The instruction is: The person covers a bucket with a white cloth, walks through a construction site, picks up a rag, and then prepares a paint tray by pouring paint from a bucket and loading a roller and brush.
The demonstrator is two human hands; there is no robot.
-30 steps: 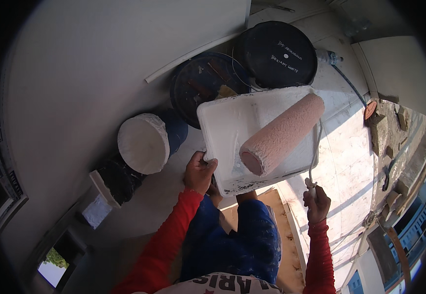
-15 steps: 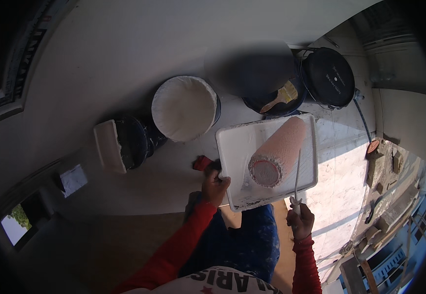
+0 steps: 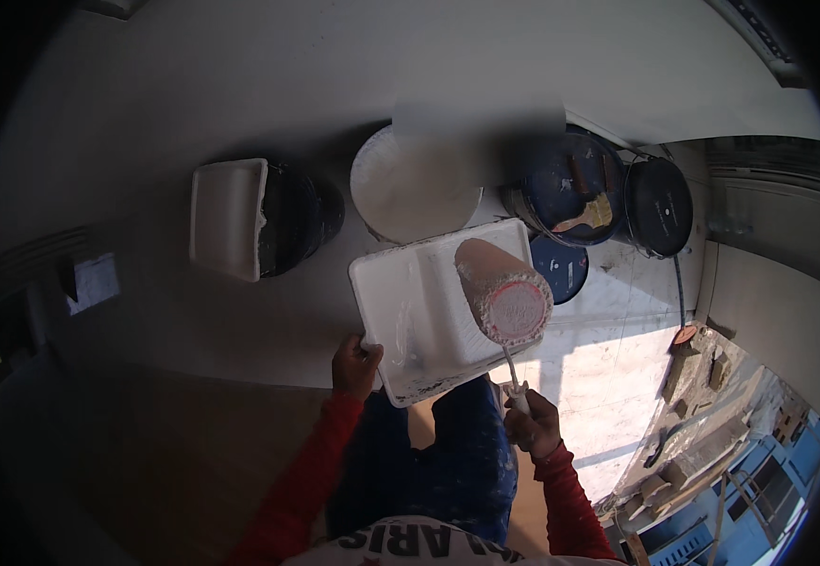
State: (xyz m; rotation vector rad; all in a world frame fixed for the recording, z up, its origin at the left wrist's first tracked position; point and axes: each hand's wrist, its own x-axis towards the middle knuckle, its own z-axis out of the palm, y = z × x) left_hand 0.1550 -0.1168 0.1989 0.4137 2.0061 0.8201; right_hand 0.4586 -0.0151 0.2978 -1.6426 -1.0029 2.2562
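My left hand [image 3: 356,368] is closed on the left edge of a white paint tray [image 3: 401,330], smeared with white paint, held above my blue, paint-spotted trousers. A fluffy pink roller [image 3: 495,283] lies over the tray's right part, its round end facing me and crusted with white paint. My right hand [image 3: 533,424] grips the roller's pale handle [image 3: 519,394], just below the tray's lower right edge.
Along the wall [image 3: 287,75] are a second tray [image 3: 226,217] on a dark bucket, a bucket of white stuff [image 3: 410,189], and dark lidded buckets [image 3: 657,208], one bearing a brush [image 3: 580,217]. A hose [image 3: 681,292] lies right, beside rubble [image 3: 702,453].
The tray and both hands have moved left in the view. The roller has swung from slanting sideways to end-on toward me. My head has turned, bringing the second tray higher into view.
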